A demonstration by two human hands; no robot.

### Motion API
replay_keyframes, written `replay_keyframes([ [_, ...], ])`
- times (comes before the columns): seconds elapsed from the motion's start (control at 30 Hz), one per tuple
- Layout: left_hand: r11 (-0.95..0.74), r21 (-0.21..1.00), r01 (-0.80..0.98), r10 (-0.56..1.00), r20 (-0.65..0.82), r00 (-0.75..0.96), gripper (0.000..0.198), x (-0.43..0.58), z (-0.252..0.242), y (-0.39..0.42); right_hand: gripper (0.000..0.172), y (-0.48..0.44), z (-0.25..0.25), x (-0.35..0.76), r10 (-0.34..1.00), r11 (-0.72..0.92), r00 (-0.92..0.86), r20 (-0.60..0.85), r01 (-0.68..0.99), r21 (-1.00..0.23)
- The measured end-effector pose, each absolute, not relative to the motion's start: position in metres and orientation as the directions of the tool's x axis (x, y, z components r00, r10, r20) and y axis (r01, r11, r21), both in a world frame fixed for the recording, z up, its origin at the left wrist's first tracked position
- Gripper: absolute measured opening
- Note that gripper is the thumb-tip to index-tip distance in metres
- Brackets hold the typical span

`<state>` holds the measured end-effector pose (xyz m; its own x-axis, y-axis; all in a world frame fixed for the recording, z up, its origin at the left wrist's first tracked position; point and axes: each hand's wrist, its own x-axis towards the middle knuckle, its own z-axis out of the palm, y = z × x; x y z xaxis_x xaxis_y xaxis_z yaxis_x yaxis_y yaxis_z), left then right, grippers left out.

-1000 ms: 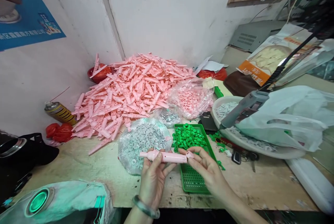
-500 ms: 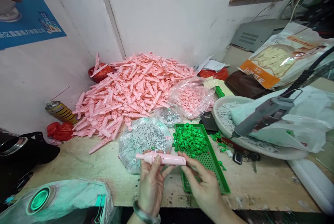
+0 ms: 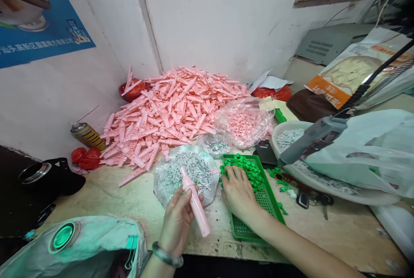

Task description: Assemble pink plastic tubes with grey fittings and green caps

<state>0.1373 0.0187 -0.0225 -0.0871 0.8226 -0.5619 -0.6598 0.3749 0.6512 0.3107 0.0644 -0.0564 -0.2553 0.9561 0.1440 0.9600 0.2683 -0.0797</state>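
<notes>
My left hand (image 3: 177,215) is closed round a pink plastic tube (image 3: 198,209) with a narrow tip. The tube is tilted, its tip pointing up and to the left. My right hand (image 3: 238,189) lies over the green perforated tray (image 3: 241,232), fingers stretched onto the small green plastic parts (image 3: 250,170); the thumb is mostly hidden. Just beyond my left hand, a clear plastic bag (image 3: 161,183) holds small pale grey parts (image 3: 176,165) and metal pins (image 3: 203,178).
A big heap of pink tubes (image 3: 174,105) leans toward the wall. Behind the tray sits a bag of small pink parts (image 3: 244,124). At right, a grey electric screwdriver (image 3: 310,142) hangs over a white basin (image 3: 365,198). A spray can (image 3: 87,135) and black flask (image 3: 48,181) stand left.
My right hand has left the pink tube and moved onto the green parts in the tray. My left hand has turned the tube from level to tilted. The view has shifted slightly.
</notes>
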Motion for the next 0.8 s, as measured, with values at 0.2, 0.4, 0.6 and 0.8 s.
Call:
replay_keyframes([
  [0.2,0.421,0.512,-0.749,0.787,-0.617,0.021,0.009,0.154,-0.024,0.022,0.018,0.062,-0.053,0.306,0.954,0.291,-0.29,0.081,0.957,-0.003],
  [0.4,0.461,0.521,-0.719,0.76,-0.65,0.016,0.019,0.163,-0.024,0.021,0.017,0.072,-0.055,0.306,0.941,0.329,-0.329,0.084,0.944,0.009],
  [0.6,0.468,0.498,-0.73,0.762,-0.646,0.048,0.024,0.164,-0.024,0.022,0.015,0.078,-0.057,0.306,0.931,0.352,-0.348,0.108,0.936,-0.019],
  [0.8,0.406,0.484,-0.775,0.753,-0.658,-0.016,0.019,0.165,-0.025,0.024,0.006,0.07,-0.045,0.314,0.92,0.38,-0.336,0.204,0.891,-0.248],
])
